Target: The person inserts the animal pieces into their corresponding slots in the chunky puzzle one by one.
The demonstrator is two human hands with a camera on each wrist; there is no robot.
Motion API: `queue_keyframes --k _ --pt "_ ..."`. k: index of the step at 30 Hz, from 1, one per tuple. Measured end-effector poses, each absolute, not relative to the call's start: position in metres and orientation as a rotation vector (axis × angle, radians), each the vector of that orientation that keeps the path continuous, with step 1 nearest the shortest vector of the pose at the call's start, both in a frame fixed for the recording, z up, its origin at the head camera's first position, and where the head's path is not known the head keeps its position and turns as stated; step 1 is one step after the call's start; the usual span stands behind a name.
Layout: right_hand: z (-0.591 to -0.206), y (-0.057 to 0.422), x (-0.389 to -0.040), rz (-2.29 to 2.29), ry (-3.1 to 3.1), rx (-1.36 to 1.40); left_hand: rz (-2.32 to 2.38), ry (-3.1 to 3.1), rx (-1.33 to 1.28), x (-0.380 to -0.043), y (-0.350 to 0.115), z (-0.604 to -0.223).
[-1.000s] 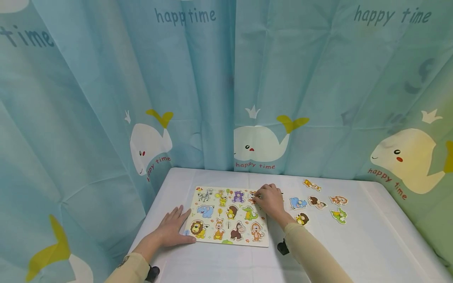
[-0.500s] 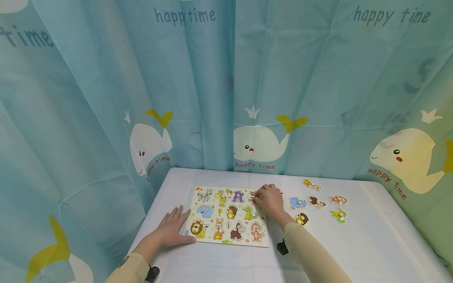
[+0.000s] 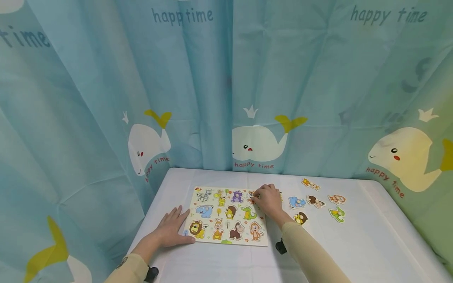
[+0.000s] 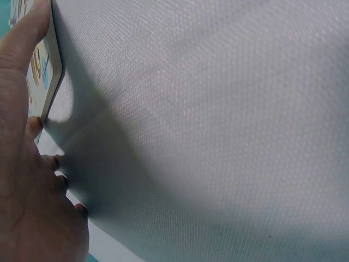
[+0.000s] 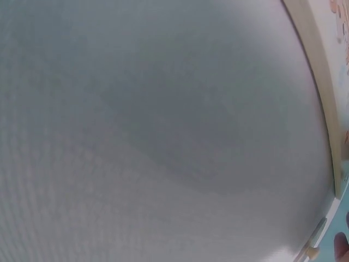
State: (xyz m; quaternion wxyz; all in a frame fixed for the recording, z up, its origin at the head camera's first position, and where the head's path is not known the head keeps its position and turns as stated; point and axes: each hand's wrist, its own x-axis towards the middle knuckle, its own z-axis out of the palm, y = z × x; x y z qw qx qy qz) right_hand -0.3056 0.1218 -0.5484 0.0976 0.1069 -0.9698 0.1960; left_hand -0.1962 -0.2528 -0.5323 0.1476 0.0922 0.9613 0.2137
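A wooden animal puzzle board (image 3: 244, 244) lies on the table in the head view. My left hand (image 3: 172, 228) rests flat with fingers spread at its left edge, the thumb at the near left corner. In the left wrist view that thumb (image 4: 24, 41) lies over the board's edge. My right hand (image 3: 270, 201) is over the far right corner, thumb and fingertips pinching a puzzle piece (image 3: 250, 193) mostly hidden beneath them. The right wrist view shows only the board's side (image 5: 322, 87), tablecloth and a bit of fingertip.
Loose knobbed pieces lie right of the board: a kangaroo (image 3: 310, 184), elephant (image 3: 296, 202), gorilla (image 3: 315, 201), monkey (image 3: 336, 199), crocodile (image 3: 337, 214) and hedgehog (image 3: 301, 218). Another peeks out behind my right hand. A blue whale-print curtain (image 3: 212, 78) hangs behind the white table (image 3: 371, 243).
The head view has shifted very slightly. Both hands, the board and the loose pieces keep their places.
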Motion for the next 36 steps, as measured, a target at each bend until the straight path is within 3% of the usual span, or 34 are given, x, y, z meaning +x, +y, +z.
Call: queue_keyframes --k 28,36 --pt "-0.564 0.12 -0.294 0.51 -2.801 0.398 0.639 2.748 0.249 -0.191 -0.256 -0.543" --pt "-0.54 0.151 -0.289 0.63 -2.777 0.336 0.672 2.772 0.249 -0.197 -0.255 -0.545"
